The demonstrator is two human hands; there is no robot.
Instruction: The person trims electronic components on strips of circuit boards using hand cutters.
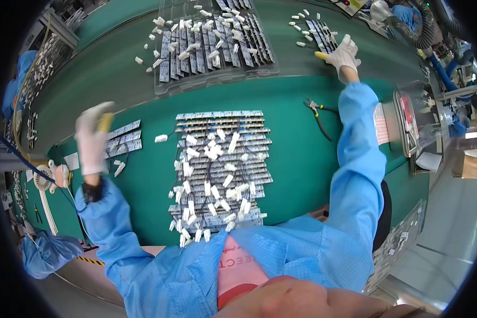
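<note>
Both my hands wear white gloves with yellow finger covers. My left hand [93, 135] is smeared by motion above the left side of the green mat, beside a few circuit board strips [124, 140] with wires and a white connector; its grip cannot be made out. At the far right my right hand [345, 57] is stretched out, thumb and fingers apart, at the near end of a small group of board strips [322, 35]. Whether it touches them is unclear. Between my arms lies a long stack of board strips [222, 159], with white connectors on black wires strewn over it.
A clear plastic tray [217, 79] full of board strips and connectors stands at the far side on the dark belt [111, 87]. Wire cutters [318, 114] lie on the green mat [297, 169] near my right forearm. A clear bin [408, 122] sits at the right edge.
</note>
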